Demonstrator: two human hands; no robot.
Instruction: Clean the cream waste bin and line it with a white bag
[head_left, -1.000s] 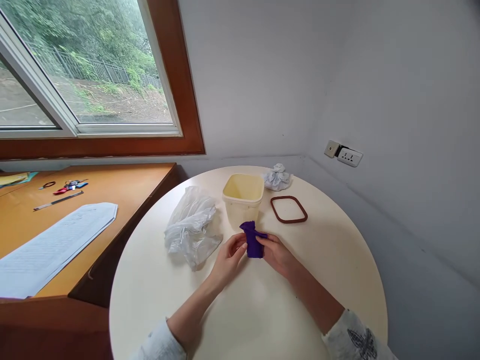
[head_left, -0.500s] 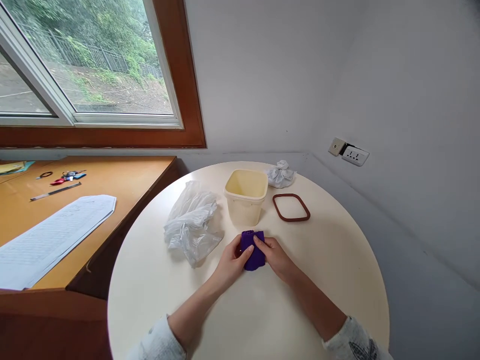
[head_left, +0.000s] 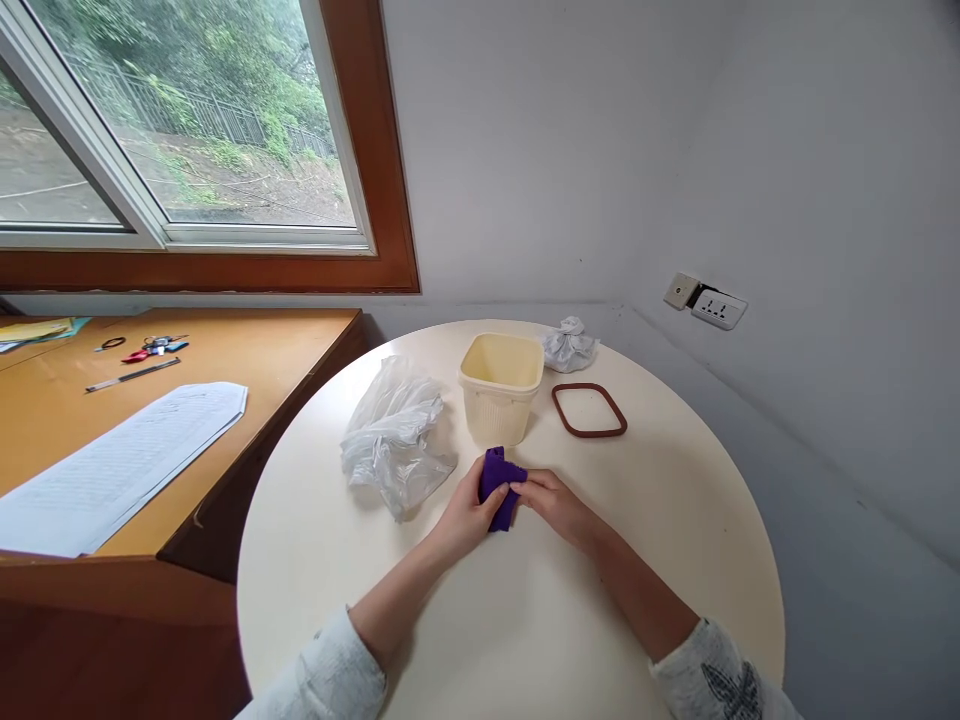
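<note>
A folded piece of purple cloth [head_left: 498,500] is held between both my hands, just in front of a cream plastic bin [head_left: 498,400]. My left hand [head_left: 468,505] wraps its left side, thumb pressed across the front. With thumb and fingers together, my right hand [head_left: 551,503] pinches the cloth's right edge. To the left of the bin lies a crumpled clear plastic bag [head_left: 397,440]. A brown rounded-square frame [head_left: 589,411] rests flat on the table at the right of the bin.
Behind the frame sits a knotted whitish plastic bag [head_left: 570,346] on the round white table [head_left: 480,640]. At the left, a wooden desk [head_left: 292,350] bears papers [head_left: 135,465], a pen [head_left: 133,374] and keys [head_left: 157,348]. A wall socket [head_left: 719,309] is at the right.
My right hand has gone from lying flat on the cloth to pinching its right edge, and the cloth's right part is now folded or turned over. The view has shifted slightly.
</note>
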